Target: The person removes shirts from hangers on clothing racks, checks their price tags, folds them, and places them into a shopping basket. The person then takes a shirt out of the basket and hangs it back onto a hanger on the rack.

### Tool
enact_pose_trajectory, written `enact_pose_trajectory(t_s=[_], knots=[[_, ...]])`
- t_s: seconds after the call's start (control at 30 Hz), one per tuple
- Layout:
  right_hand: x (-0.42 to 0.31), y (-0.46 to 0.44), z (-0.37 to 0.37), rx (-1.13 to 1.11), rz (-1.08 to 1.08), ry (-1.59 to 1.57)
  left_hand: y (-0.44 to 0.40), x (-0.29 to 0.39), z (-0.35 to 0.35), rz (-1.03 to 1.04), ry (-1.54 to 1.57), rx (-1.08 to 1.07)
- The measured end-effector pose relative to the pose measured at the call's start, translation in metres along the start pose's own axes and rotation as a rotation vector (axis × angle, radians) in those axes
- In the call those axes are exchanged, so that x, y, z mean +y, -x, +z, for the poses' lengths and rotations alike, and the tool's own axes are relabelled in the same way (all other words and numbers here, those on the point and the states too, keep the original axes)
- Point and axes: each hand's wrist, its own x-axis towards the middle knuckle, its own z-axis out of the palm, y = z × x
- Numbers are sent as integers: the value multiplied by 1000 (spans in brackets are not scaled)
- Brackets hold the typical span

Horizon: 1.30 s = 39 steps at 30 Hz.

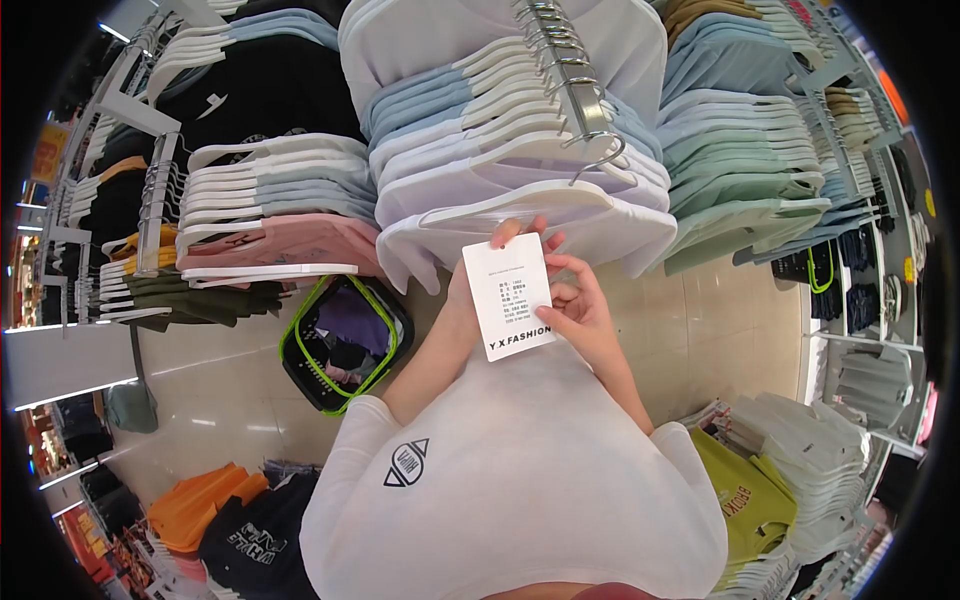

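Observation:
A white paper tag (pixel 508 290) with small print and the words "Y.X.FASHION" is held up in front of my chest. Behind it is my left hand (pixel 508 235), mostly hidden, with fingertips showing over the tag's top edge. My right hand (pixel 580 305) pinches the tag's right edge, thumb in front. Just beyond both hands, a white shirt (pixel 630 228) hangs on a white hanger (pixel 520 195) at the near end of a metal rail (pixel 578 95).
Racks of black shirts (pixel 265 90) and pink shirts (pixel 300 240) stand on the left, green shirts (pixel 740 180) on the right. A black basket (pixel 400 335) with green handles holds clothes on the tiled floor. An orange garment (pixel 200 505) is at the lower left.

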Motion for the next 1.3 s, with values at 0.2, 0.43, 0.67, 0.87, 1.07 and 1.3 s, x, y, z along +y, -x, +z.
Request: enact_pose_trajectory(t_s=[0.2,0.43,0.67,0.87,1.07,1.3], knots=[[0,4,-4,13,-81,49,2,-2,-2,-8,-10,0],[0,8,1,-5,-92,91,4,-7,-7,-28,31,-132],[0,14,3,31,-132,124,13,-10,10,-22,3,102],[-1,18,2,74,-156,136,15,-13,12,-41,-1,99],[-2,19,3,104,-181,83,13,-14,18,-36,-37,81],[-5,18,-1,159,-66,-121,13,-13,-10,8,-219,-191]])
